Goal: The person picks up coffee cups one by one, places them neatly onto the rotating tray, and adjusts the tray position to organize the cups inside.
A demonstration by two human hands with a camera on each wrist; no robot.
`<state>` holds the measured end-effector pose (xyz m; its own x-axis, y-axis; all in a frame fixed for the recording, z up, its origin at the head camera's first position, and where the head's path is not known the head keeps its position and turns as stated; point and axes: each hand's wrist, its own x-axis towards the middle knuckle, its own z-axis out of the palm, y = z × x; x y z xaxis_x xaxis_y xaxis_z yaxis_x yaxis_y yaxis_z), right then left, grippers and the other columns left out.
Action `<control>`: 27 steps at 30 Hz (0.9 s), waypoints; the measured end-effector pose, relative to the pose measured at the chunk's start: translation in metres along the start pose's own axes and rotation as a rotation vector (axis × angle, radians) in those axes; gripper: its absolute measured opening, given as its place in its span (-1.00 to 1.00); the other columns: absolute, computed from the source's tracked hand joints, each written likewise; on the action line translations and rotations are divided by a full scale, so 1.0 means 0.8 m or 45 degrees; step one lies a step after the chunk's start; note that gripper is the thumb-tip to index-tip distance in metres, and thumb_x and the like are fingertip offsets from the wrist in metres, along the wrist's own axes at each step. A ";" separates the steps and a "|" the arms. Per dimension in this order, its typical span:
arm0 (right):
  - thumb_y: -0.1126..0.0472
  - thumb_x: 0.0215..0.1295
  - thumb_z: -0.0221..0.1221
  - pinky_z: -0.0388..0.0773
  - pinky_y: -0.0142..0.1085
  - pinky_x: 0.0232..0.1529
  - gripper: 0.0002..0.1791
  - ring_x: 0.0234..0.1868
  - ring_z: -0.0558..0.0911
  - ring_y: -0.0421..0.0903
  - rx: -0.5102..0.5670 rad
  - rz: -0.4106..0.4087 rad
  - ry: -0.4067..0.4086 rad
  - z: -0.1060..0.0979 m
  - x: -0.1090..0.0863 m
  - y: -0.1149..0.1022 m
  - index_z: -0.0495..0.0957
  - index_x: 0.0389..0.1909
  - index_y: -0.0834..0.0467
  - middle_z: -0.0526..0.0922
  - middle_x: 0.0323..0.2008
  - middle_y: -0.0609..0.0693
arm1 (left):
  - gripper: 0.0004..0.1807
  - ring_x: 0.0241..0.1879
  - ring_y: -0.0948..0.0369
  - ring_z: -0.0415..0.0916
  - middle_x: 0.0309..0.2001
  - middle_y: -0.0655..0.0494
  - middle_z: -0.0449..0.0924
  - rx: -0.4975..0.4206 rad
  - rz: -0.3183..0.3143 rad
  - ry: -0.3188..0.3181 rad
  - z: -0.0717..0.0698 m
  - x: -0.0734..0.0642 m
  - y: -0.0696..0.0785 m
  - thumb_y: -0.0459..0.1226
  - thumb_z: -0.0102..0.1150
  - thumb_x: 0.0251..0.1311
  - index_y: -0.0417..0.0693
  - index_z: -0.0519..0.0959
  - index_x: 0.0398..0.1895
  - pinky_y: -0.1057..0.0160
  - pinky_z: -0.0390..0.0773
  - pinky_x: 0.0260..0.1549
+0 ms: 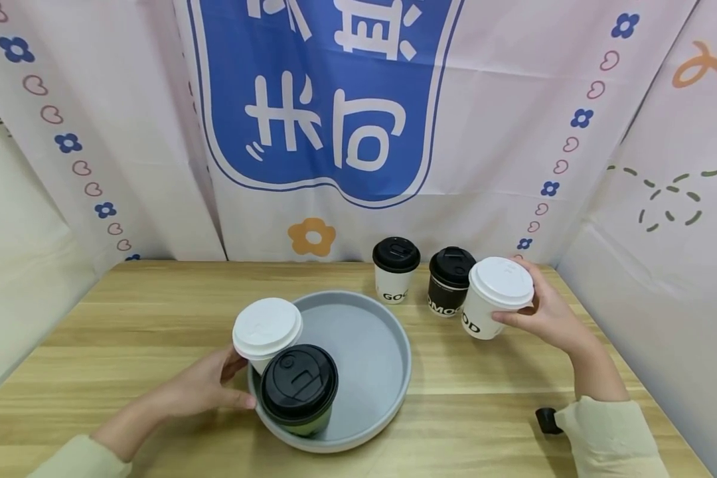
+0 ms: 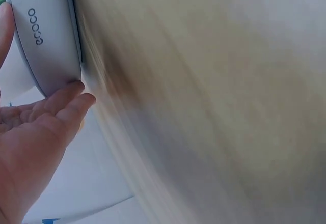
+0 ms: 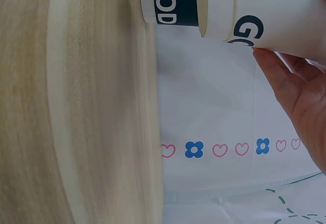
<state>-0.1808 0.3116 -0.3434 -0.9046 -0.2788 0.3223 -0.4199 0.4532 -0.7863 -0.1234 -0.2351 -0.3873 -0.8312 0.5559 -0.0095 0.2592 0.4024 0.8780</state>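
My left hand (image 1: 206, 382) holds the left edge of a round grey tray (image 1: 373, 358); in the left wrist view its fingers (image 2: 71, 107) touch the tray's lettered side wall (image 2: 48, 35). Inside the tray stand a white-lidded cup (image 1: 267, 328) and a green cup with a black lid (image 1: 299, 385). At the right, my right hand (image 1: 550, 312) grips a white paper cup (image 1: 498, 292) with a white lid. In the right wrist view, that cup (image 3: 275, 15) is held above the table, its base in front of a dark cup (image 3: 178, 2).
Two black-lidded cups stand behind the tray, one white (image 1: 394, 272) and one black (image 1: 448, 282), the black one close beside the held cup. The wooden table (image 1: 155, 305) ends at a printed cloth backdrop (image 1: 502, 99). A small black object (image 1: 548, 421) is at the right sleeve.
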 end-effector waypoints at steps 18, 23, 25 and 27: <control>0.44 0.06 0.41 0.65 -0.46 -0.10 0.01 0.04 0.52 -0.43 -0.015 -0.002 -0.005 0.003 0.004 0.001 0.04 0.48 0.18 0.36 0.16 -0.32 | 0.11 0.35 -0.49 0.14 0.41 -0.62 0.04 0.037 -0.021 -0.087 -0.016 0.010 -0.006 -0.24 0.47 0.05 -0.62 -0.06 0.43 -0.23 0.28 0.26; 0.45 0.05 0.42 0.66 -0.45 -0.10 0.01 0.04 0.52 -0.43 -0.010 -0.006 -0.008 0.006 0.004 -0.001 0.05 0.47 0.18 0.37 0.16 -0.30 | 0.12 0.38 -0.47 0.12 0.42 -0.60 0.04 0.047 -0.025 -0.108 -0.021 0.013 -0.007 -0.21 0.48 0.04 -0.60 -0.06 0.44 -0.15 0.27 0.30; 0.46 0.04 0.42 0.66 -0.44 -0.10 0.01 0.04 0.53 -0.42 -0.004 -0.004 -0.006 0.007 0.004 -0.001 0.06 0.46 0.19 0.37 0.16 -0.30 | 0.14 0.39 -0.45 0.11 0.43 -0.58 0.04 0.049 -0.024 -0.118 -0.023 0.015 -0.006 -0.20 0.48 0.04 -0.58 -0.06 0.45 -0.15 0.25 0.32; 0.46 0.04 0.42 0.66 -0.43 -0.09 0.01 0.04 0.52 -0.42 -0.004 -0.002 -0.004 0.007 0.003 -0.002 0.06 0.46 0.19 0.37 0.16 -0.29 | 0.14 0.39 -0.44 0.11 0.43 -0.58 0.04 0.058 -0.030 -0.126 -0.024 0.018 -0.005 -0.19 0.48 0.04 -0.57 -0.07 0.46 -0.16 0.24 0.32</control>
<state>-0.1823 0.3056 -0.3444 -0.9038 -0.2821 0.3217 -0.4213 0.4554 -0.7843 -0.1455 -0.2428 -0.3820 -0.7852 0.6143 -0.0787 0.2643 0.4472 0.8545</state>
